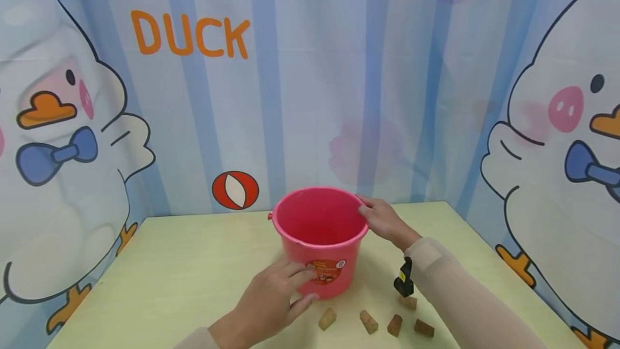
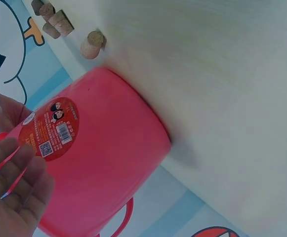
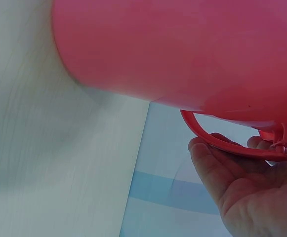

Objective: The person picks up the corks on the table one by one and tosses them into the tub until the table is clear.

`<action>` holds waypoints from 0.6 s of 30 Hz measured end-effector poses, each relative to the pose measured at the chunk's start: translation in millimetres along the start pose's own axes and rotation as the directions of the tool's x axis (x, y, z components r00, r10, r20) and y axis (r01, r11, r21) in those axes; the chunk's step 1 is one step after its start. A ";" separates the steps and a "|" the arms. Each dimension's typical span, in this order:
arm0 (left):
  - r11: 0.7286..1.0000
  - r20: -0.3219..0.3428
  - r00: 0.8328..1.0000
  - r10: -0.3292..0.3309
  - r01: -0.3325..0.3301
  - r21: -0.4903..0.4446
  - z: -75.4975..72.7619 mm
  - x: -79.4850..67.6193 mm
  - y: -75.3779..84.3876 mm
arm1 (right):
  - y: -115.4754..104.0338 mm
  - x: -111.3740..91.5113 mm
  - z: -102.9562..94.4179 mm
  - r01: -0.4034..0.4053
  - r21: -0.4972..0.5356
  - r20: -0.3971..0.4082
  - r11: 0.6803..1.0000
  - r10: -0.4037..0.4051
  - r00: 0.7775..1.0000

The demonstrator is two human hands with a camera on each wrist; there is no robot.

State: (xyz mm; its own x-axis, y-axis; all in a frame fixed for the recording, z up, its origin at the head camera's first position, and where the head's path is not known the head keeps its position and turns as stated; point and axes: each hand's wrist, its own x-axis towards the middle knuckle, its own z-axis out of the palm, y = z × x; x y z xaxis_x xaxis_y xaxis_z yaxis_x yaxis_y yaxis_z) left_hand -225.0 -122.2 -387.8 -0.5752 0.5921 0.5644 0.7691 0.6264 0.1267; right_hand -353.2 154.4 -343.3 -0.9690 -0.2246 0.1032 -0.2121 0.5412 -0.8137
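A pink bucket [image 1: 322,263] with a red label [image 1: 326,272] stands upright on the table, its mouth facing up. At the bucket's right rim, my right hand [image 1: 385,222] grips the edge; the right wrist view shows its fingers around the red handle [image 3: 217,143] that hangs along the back. My left hand [image 1: 271,295] is at the front left of the bucket, fingers extended over the label's side and holding nothing. Several corks, among them a pale cork [image 1: 327,318] and a dark cork [image 1: 424,328], lie loose in front of the bucket.
The pale yellow table [image 1: 203,252] ends at a blue striped curtain [image 1: 310,69] printed with ducks, which encloses the back and sides. A small black device [image 1: 404,279] is strapped to my right wrist, above the corks.
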 end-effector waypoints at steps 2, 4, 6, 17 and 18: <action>1.000 0.009 1.000 -0.005 0.005 -0.007 1.9 -0.9 -0.2 | -0.5 0.0 -0.3 0.000 0.006 0.001 1.000 0.000 1.000; 1.000 0.017 1.000 -0.010 0.010 -0.011 3.6 -2.0 -0.6 | -0.6 0.3 -0.4 0.000 0.011 0.001 1.000 -0.001 1.000; 1.000 0.028 0.999 -0.019 0.020 -0.005 5.5 -3.1 -1.1 | -0.5 0.3 -0.4 0.001 0.013 0.003 1.000 -0.002 1.000; 0.998 0.113 0.992 -0.063 0.063 0.009 14.2 -4.9 -0.4 | 0.0 -0.1 -0.8 0.001 0.019 0.005 1.000 -0.002 1.000; 0.998 0.120 0.991 -0.066 0.066 0.010 15.1 -5.0 -0.3 | -0.2 0.0 -0.7 0.000 0.017 0.004 1.000 0.000 1.000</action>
State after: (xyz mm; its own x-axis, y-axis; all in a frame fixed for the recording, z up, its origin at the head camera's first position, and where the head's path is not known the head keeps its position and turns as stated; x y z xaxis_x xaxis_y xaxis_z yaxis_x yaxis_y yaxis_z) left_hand -226.5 -117.7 -403.0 -0.6542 0.6058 0.4528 0.7269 0.6690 0.1551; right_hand -353.3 154.9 -342.7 -0.9685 -0.2276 0.1014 -0.2102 0.5276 -0.8231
